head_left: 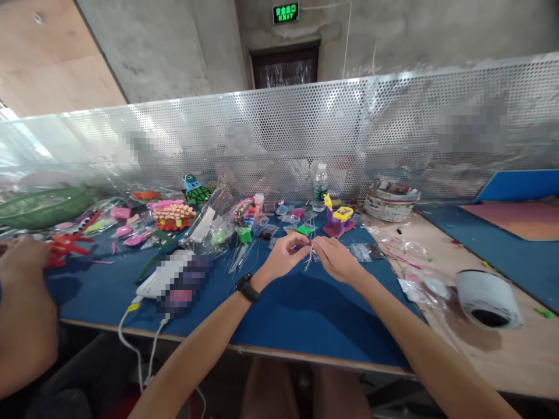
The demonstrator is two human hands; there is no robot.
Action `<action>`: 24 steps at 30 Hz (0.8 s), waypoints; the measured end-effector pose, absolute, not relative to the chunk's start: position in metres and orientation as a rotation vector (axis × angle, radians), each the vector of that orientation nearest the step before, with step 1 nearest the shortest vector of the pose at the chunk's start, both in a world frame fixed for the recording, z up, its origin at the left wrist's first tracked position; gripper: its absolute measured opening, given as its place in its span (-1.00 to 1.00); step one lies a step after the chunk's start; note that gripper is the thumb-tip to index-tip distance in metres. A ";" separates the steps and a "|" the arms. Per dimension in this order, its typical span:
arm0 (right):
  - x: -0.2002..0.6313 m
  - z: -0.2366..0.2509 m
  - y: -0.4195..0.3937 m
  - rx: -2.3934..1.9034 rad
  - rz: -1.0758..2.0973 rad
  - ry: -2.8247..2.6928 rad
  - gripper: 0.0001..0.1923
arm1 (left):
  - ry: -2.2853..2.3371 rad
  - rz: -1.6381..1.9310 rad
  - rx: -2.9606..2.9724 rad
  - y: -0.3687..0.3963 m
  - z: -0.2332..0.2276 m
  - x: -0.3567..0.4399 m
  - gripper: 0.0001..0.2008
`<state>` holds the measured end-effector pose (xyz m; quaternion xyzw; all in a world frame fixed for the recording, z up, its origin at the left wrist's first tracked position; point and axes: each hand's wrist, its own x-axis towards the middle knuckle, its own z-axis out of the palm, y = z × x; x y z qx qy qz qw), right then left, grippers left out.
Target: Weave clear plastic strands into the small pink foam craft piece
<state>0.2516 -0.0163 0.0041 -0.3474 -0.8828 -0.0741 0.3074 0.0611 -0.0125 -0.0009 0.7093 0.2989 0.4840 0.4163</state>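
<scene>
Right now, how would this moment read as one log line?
left hand: pinching small clear plastic piece | right hand: pinching same piece | below: blue felt mat | behind: purple toy figure

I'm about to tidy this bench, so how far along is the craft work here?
Done, by the look of it: a purple and yellow model and a spiky orange piece stand finished. In hand: left hand and right hand pinch a small pale piece. Left: many bagged parts unopened.

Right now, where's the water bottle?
Head view, centre back: the water bottle stands against the perforated metal screen, just left of the purple toy.
</scene>
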 end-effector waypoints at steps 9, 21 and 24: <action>0.257 0.006 -0.014 -0.905 -0.627 -2.431 -0.62 | 0.804 1.274 2.409 -0.021 0.014 0.053 -0.80; 0.261 0.012 -0.014 -0.696 -0.769 -2.266 -0.67 | 0.741 1.140 2.678 -0.015 0.009 0.046 -0.93; 0.263 0.016 -0.015 -0.696 -0.845 -2.228 -0.65 | 0.735 1.180 2.698 -0.017 0.009 0.048 -0.92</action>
